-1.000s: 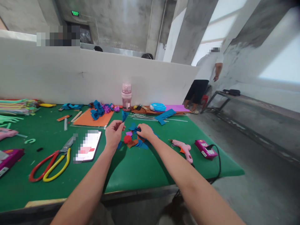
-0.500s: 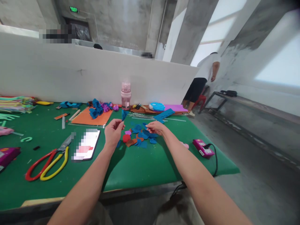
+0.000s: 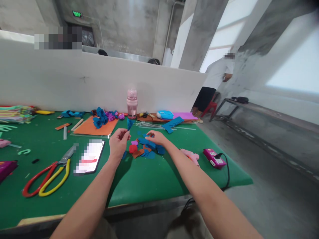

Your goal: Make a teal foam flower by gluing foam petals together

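Note:
My left hand (image 3: pixel 118 143) is raised above the green table (image 3: pixel 139 179), its thumb and fingers pinched on a small blue felt cone (image 3: pixel 129 123). Just to its right lies a heap of felt scraps (image 3: pixel 143 148), mostly blue, with red, brown and purple bits. My right hand (image 3: pixel 156 137) rests on the far side of that heap, fingers curled down onto the blue pieces; whether it grips one is hidden.
A phone (image 3: pixel 90 156) and red-and-yellow scissors (image 3: pixel 47 177) lie left of my hands. A pink glue gun (image 3: pixel 189 155) and a magenta plug box with black cord (image 3: pixel 214 158) sit to the right. A pink bottle (image 3: pixel 132 103), orange sheet (image 3: pixel 93 126) and felt flowers stand behind. A person stands at far right.
My right hand reached into the heap, drew out to the right, and has come back onto the blue pieces. The left hand has kept the blue cone raised in about the same place.

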`<state>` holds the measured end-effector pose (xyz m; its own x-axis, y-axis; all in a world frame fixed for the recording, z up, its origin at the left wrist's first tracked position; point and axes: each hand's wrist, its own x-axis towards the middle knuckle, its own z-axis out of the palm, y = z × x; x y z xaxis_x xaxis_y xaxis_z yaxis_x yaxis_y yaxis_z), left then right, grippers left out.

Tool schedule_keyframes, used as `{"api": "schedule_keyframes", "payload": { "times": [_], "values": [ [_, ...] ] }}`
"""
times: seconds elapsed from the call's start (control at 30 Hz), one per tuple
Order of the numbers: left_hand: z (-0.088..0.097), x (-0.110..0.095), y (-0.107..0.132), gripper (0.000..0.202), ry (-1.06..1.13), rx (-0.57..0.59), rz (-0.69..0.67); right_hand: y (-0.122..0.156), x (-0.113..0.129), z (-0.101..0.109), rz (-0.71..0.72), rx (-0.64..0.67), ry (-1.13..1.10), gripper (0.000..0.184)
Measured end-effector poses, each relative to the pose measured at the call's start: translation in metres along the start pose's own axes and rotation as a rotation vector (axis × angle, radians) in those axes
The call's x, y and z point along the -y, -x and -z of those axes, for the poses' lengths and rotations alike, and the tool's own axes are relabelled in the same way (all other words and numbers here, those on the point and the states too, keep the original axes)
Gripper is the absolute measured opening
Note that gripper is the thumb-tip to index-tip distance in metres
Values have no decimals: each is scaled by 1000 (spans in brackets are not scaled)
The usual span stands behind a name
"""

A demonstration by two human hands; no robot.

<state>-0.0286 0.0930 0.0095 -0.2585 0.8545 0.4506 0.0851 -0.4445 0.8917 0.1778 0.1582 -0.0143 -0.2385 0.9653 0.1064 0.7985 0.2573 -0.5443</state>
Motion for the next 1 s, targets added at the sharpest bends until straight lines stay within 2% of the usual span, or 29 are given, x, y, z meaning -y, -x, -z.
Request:
{"api": "schedule_keyframes", "payload": {
  "times": [0.1,0.23,0.33,0.47,0.6,0.73,0.83,0.9,1.0],
  "values": [
    [0,1,0,17,5,12,-1,-5,7,-18,-8,55,62,23],
    [-2,1,2,16,-1,28,-14,-11,5,-29,-73,32,120,13],
    [-2,0,2,16,21,19,-3,-11,6,-27,-82,-4,118,9],
    [-1,-3,1,17,105,43,41,-3,11,-12,-75,-158,63,3],
    [0,-3,1,16,246,118,56,20,21,5,-90,-273,-32,7],
    [-4,-4,5,15,362,217,70,53,34,10,-61,-305,-360,5],
    [-7,-9,10,17,344,259,80,78,45,8,-26,-307,-520,8],
    [-9,-13,14,18,321,274,107,93,50,8,-27,-287,-572,10],
    [-9,-18,24,23,283,252,141,115,53,13,-24,-268,-535,10]
  ]
}}
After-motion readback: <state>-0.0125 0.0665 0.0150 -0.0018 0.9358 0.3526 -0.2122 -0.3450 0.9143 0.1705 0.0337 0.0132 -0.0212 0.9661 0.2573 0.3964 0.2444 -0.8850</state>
